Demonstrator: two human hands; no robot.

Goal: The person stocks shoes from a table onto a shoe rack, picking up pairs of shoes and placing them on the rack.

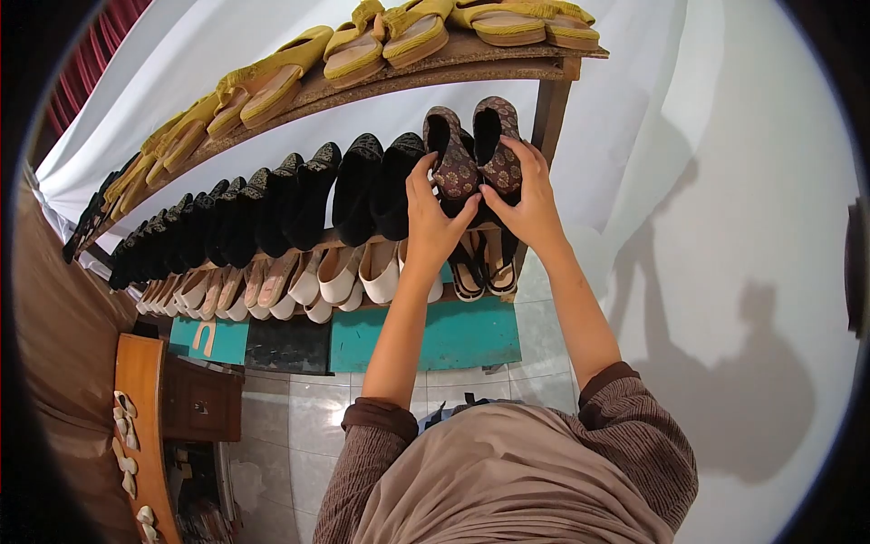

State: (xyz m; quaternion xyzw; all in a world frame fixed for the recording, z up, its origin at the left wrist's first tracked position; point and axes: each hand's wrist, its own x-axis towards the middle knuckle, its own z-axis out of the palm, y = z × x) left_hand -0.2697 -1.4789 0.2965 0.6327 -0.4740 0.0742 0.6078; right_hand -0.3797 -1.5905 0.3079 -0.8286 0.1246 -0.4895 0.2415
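At the right end of the rack's middle shelf is a pair of dark maroon slip-on shoes with a floral pattern. My left hand (435, 216) curls round the toe of the left patterned shoe (454, 169), thumb on one side and fingers on the other. Round the right patterned shoe (499, 163) my right hand (528, 198) closes in the same way. The two shoes stand side by side, openings away from me. Behind and below them, dark footwear is partly hidden. Nearest on the left is a row of black shoes (357, 186) with patterned trim.
Yellow shoes (416, 32) line the wooden top shelf (435, 72). White and pink shoes (337, 272) and black strappy sandals (498, 263) fill the lower shelf. Green boards (426, 337) lie beneath. A white wall (752, 227) borders the right; a wooden cabinet (201, 399) stands lower left.
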